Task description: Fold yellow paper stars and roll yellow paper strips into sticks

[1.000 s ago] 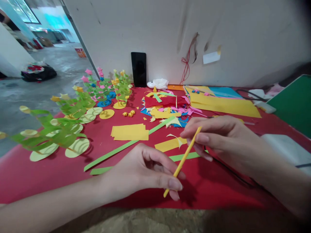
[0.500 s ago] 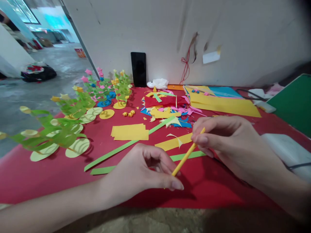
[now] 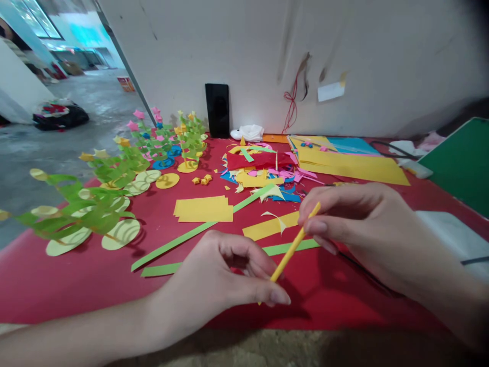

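Note:
A thin rolled yellow paper stick (image 3: pixel 292 251) slants between my two hands above the red tabletop (image 3: pixel 214 318). My left hand (image 3: pixel 233 275) pinches its lower end between thumb and fingers. Around the upper end, the fingertips of my right hand (image 3: pixel 344 214) are closed. Behind my hands lie a yellow paper strip (image 3: pixel 267 227), a small stack of yellow paper rectangles (image 3: pixel 204 209) and long green paper strips (image 3: pixel 175 245). One green strip passes partly behind my right hand.
Paper plants with green leaves (image 3: pixel 87 206) stand at the left. Colourful paper scraps (image 3: pixel 260 176) lie mid-table. A black phone (image 3: pixel 218 110) leans on the wall, yellow sheets (image 3: pixel 351 165) lie at the back right, and a green board (image 3: pixel 462 163) stands at the far right.
Both hands keep their hold on the yellow stick. My right hand has shifted slightly left; otherwise the scene looks nearly the same.

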Demonstrator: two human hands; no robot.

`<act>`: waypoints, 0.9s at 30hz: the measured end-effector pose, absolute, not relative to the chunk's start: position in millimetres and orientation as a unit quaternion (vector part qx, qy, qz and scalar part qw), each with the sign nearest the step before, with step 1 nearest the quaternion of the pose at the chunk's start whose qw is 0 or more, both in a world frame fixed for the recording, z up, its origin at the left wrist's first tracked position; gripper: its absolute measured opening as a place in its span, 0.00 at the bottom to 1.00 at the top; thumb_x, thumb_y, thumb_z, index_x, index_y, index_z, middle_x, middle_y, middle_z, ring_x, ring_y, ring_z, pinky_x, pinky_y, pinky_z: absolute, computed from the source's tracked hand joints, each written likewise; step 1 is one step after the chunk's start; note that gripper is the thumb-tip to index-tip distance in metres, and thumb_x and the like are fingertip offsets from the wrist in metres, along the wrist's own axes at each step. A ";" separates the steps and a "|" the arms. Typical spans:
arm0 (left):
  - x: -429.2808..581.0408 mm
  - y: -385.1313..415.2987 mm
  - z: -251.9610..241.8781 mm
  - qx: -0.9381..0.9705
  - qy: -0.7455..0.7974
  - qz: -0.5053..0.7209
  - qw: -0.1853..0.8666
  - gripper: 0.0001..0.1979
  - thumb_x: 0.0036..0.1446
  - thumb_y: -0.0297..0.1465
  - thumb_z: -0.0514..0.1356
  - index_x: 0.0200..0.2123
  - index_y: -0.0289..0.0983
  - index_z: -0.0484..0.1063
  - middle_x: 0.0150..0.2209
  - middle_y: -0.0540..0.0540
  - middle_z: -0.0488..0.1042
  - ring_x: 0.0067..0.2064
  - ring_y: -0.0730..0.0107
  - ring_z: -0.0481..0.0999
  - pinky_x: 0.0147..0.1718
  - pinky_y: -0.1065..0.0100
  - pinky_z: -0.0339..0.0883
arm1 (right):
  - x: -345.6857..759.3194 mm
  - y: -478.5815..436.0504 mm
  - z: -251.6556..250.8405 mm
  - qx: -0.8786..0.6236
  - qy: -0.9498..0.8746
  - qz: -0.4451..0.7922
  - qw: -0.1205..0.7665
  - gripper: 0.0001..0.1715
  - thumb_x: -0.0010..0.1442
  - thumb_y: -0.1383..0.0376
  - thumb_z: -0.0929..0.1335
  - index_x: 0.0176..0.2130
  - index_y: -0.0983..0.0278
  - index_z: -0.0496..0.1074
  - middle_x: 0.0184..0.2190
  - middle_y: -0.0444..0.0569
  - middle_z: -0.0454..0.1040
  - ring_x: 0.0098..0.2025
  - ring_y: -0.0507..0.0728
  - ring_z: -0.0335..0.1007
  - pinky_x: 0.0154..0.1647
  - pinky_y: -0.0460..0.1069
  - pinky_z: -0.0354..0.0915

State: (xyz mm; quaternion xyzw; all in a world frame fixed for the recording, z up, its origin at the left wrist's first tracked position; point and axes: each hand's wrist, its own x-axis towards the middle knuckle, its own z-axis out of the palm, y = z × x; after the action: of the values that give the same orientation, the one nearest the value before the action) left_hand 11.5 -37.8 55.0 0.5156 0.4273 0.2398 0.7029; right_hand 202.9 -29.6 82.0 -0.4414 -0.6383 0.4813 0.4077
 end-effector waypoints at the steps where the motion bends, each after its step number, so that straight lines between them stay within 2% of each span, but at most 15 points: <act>1: 11.0 -37.0 54.1 0.505 0.415 0.240 0.718 0.06 0.37 0.26 0.67 0.18 0.36 0.72 0.19 0.55 0.74 0.22 0.79 0.71 0.23 0.80 0.64 | 203.8 -29.4 82.0 -0.447 -0.638 0.479 0.406 0.04 0.49 0.68 0.70 0.24 0.59 0.73 0.22 0.40 0.69 0.18 0.44 0.55 0.15 0.40 0.52; 6: 8.3 -33.3 54.6 0.467 0.366 0.221 0.774 0.03 0.41 0.24 0.65 0.20 0.35 0.75 0.21 0.52 0.77 0.24 0.76 0.75 0.25 0.79 0.66 | 205.2 -27.3 81.8 -0.457 -0.618 0.499 0.400 0.03 0.51 0.66 0.69 0.26 0.58 0.73 0.16 0.39 0.64 0.18 0.44 0.54 0.14 0.41 0.50; 15: 5.6 -30.8 53.9 0.386 0.263 0.192 0.863 0.05 0.47 0.21 0.61 0.29 0.33 0.77 0.26 0.48 0.79 0.28 0.72 0.78 0.29 0.76 0.69 | 205.5 -22.8 77.1 -0.376 -0.594 0.577 0.416 0.08 0.53 0.70 0.67 0.27 0.59 0.73 0.23 0.41 0.68 0.20 0.45 0.57 0.18 0.41 0.55; 22: 4.4 -30.8 50.6 0.386 0.209 0.175 0.881 0.06 0.48 0.26 0.62 0.33 0.32 0.77 0.28 0.45 0.79 0.29 0.70 0.79 0.29 0.76 0.69 | 203.3 -18.8 74.8 -0.348 -0.570 0.616 0.418 0.05 0.52 0.69 0.68 0.26 0.60 0.73 0.25 0.42 0.69 0.19 0.45 0.57 0.18 0.41 0.57; 27: 3.9 -31.1 46.9 0.405 0.208 0.169 0.874 0.07 0.50 0.25 0.61 0.34 0.32 0.76 0.30 0.43 0.79 0.32 0.69 0.79 0.31 0.76 0.68 | 203.7 -16.1 71.7 -0.327 -0.568 0.638 0.404 0.06 0.53 0.69 0.67 0.27 0.61 0.73 0.25 0.42 0.68 0.20 0.44 0.58 0.20 0.41 0.58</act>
State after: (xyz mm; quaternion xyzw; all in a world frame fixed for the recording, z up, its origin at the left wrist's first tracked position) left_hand 3.9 -31.1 46.9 0.4051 0.2076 0.1693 0.8742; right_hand 203.7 -16.1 71.7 -0.3272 -0.5678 0.6382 0.4040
